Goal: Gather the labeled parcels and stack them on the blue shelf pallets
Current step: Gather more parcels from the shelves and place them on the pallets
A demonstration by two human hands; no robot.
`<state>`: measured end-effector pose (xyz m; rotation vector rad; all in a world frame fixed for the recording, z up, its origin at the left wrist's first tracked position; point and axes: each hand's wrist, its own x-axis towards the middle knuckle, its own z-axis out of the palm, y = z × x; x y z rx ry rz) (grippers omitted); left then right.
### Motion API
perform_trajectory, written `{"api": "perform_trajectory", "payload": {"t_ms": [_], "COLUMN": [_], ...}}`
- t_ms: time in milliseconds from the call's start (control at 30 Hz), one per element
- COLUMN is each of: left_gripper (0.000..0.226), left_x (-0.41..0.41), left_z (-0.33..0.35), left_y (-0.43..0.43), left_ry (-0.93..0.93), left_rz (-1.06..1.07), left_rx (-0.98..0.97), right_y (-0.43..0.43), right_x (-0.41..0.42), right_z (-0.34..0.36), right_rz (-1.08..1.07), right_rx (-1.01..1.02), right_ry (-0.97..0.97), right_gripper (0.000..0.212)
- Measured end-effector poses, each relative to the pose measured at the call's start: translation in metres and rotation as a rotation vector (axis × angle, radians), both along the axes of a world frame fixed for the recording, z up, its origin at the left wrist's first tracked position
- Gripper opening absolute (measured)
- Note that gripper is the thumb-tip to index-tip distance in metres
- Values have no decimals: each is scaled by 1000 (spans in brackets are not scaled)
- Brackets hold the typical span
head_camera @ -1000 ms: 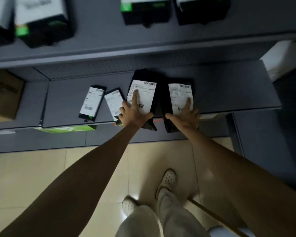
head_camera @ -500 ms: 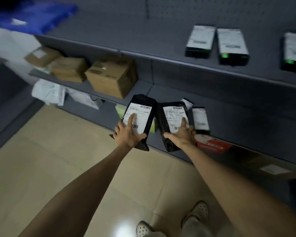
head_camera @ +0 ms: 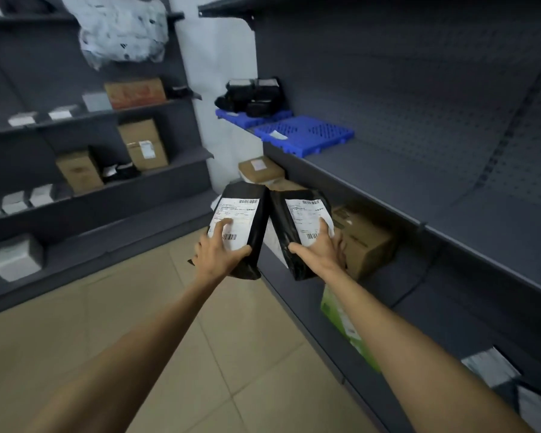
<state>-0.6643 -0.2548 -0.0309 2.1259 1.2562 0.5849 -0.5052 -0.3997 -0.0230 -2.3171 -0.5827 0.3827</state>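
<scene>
I am mid-carry: my left hand point(head_camera: 219, 254) grips a black parcel point(head_camera: 253, 220) by its near end, fingers point(head_camera: 223, 225) spread over its white label and thumb hooked round the edge. My right hand point(head_camera: 320, 254) holds a second black parcel point(head_camera: 286, 226) the same way, and the two sit side by side in the air, well short of the blue pallets point(head_camera: 306, 134) on the far shelf point(head_camera: 388, 170). Next, I judge, I must walk forward and lift both onto the pallets, by the dark parcels point(head_camera: 253, 96) already piled there; each label shows barcodes and printed lines too blurred to read.
</scene>
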Motion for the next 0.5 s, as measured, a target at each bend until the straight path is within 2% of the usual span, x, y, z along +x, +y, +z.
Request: {"api": "perform_trajectory", "payload": {"t_ms": [167,500], "left_gripper": [69,71], "left_x": [51,209], "left_z": [45,129], "left_y": [80,233], "left_ry": [-117,-258], "left_rz": [72,102], "left_rx": [36,118], "right_y": [90,249], "right_x": [54,230], "right_z": [39,130], "right_rz": [55,150], "right_rx": [91,170], "right_ry": [-85,-226], "right_gripper": [106,104]}}
